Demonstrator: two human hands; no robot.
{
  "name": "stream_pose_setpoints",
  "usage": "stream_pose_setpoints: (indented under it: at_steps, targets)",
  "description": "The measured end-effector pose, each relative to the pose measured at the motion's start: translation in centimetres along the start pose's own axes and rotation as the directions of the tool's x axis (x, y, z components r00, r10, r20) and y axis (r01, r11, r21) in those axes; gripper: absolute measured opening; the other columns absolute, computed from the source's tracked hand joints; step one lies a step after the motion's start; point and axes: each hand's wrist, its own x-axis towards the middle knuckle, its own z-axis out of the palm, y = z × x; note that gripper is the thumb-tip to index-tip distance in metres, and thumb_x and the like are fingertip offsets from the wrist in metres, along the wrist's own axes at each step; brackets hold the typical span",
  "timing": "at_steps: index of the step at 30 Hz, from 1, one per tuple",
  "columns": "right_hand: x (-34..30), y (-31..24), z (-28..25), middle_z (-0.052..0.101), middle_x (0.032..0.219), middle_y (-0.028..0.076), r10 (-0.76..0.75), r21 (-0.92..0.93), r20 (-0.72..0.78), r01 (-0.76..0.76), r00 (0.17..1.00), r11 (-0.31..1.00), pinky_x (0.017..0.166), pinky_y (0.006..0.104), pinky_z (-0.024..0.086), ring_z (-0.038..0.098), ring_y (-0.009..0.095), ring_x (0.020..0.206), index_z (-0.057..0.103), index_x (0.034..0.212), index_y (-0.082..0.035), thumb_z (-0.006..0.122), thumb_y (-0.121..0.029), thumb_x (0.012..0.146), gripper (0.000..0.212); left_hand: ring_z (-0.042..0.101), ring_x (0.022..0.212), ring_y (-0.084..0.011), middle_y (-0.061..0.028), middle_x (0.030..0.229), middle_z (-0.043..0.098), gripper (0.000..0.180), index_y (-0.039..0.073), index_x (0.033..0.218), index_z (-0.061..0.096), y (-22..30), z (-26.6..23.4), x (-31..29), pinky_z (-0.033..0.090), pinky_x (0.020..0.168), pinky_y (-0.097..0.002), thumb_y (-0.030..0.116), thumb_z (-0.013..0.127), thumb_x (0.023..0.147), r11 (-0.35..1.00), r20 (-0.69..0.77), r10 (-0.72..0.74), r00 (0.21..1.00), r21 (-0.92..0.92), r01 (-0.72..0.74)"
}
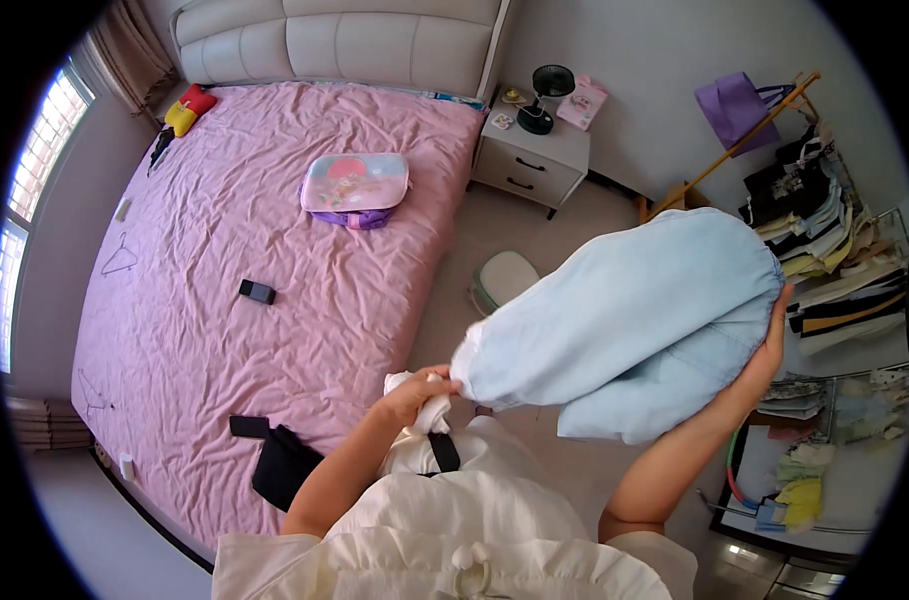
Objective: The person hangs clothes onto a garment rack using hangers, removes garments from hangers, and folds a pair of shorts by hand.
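A light blue denim garment is stretched in the air in front of me, to the right of the bed, with folds along its lower side. My left hand pinches its narrow, whitish end. White cloth is bunched at that same hand; whether it belongs to the garment I cannot tell. My right hand grips the wide end along its right edge, with the fingers partly hidden behind the fabric.
The bed with a pink cover fills the left, bearing a pastel bag, a small dark box, a phone and black cloth. A stool stands beyond the garment, near a nightstand. Clothes hang at right.
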Motion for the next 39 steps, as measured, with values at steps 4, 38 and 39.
stream_pose_setpoints:
  at_steps: [4, 38, 39]
  targets:
    - [3.1, 0.3, -2.5, 0.054, 0.117, 0.011, -0.059, -0.007, -0.012, 0.059, 0.998, 0.998, 0.089, 0.0260, 0.039, 0.052, 0.018, 0.105, 0.052, 0.116, 0.005, 0.058, -0.043, 0.083, 0.059, 0.052, 0.077, -0.0079, -0.0021, 0.095, 0.059, 0.036, 0.011, 0.114, 0.051, 2.2, -2.9, -0.9, 0.044, 0.058, -0.0186, 0.026, 0.060, 0.082, 0.938, -0.107, 0.267, 0.958, -0.198, -0.284]
    - [2.1, 4.4, -2.1, 0.049, 0.070, -0.005, -0.278, -0.227, 0.170, 0.312, 0.945, 0.923, 0.059, 0.0184, 0.034, 0.040, 0.005, 0.065, 0.056, 0.074, -0.002, 0.053, -0.022, 0.090, 0.025, 0.037, 0.060, -0.0035, 0.0065, 0.066, 0.047, 0.024, 0.002, 0.083, 0.059, 17.3, 1.5, -7.5, 0.030, 0.054, -0.0188, 0.023, 0.051, 0.091, 0.269, -0.266, 0.963, 0.050, 0.916, -0.297]
    - [1.9, 4.6, -2.2, 0.048, 0.069, -0.005, -0.276, -0.213, 0.218, 0.322, 0.936, 0.923, 0.059, 0.0186, 0.034, 0.039, 0.004, 0.064, 0.055, 0.074, -0.002, 0.054, -0.022, 0.090, 0.025, 0.037, 0.060, -0.0037, 0.0062, 0.066, 0.046, 0.024, 0.002, 0.083, 0.059, 17.1, 1.4, -7.2, 0.030, 0.054, -0.0189, 0.023, 0.051, 0.091, 0.272, -0.269, 0.962, 0.049, 0.924, -0.270]
